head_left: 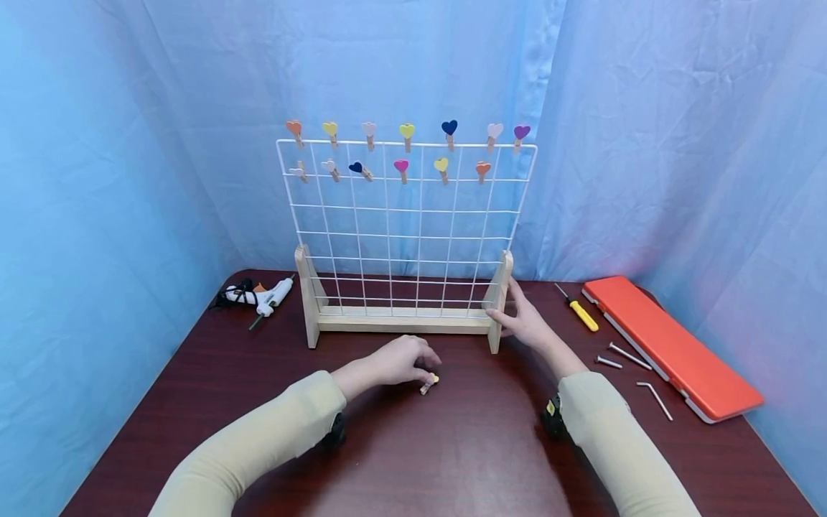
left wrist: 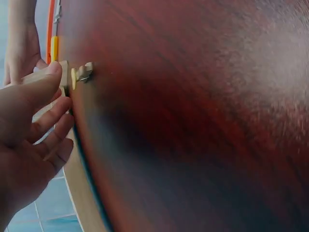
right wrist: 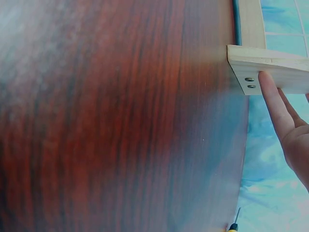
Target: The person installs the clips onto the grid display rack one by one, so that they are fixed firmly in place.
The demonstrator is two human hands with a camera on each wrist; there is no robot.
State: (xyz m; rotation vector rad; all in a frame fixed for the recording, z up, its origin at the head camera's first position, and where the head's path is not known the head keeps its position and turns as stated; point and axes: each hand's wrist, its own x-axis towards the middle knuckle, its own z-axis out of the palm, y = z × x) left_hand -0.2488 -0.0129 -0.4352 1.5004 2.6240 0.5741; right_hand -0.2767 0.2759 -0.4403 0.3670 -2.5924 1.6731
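Note:
A small wooden clothespin (head_left: 425, 388) with a yellow heart lies on the table just under my left thumb. My left hand (head_left: 402, 360) hovers over it, fingers loosely bent and apart; in the left wrist view the clothespin (left wrist: 84, 72) shows just past the thumb tip, not between the fingers. Behind stands a white wire grid rack (head_left: 403, 233) on a wooden stand (head_left: 403, 324). My right hand (head_left: 526, 323) rests against the stand's right leg (head_left: 497, 309), its fingers extended. The right wrist view shows a straight digit on the leg's outer face (right wrist: 244, 72), beside two screw heads.
Two rows of heart clothespins (head_left: 401, 166) are clipped along the grid's top wires. At left lies a white glue gun (head_left: 278, 293) with a black cord. On the right are a yellow screwdriver (head_left: 583, 316), bolts (head_left: 629, 356), a hex key (head_left: 655, 401) and a long orange case (head_left: 672, 345).

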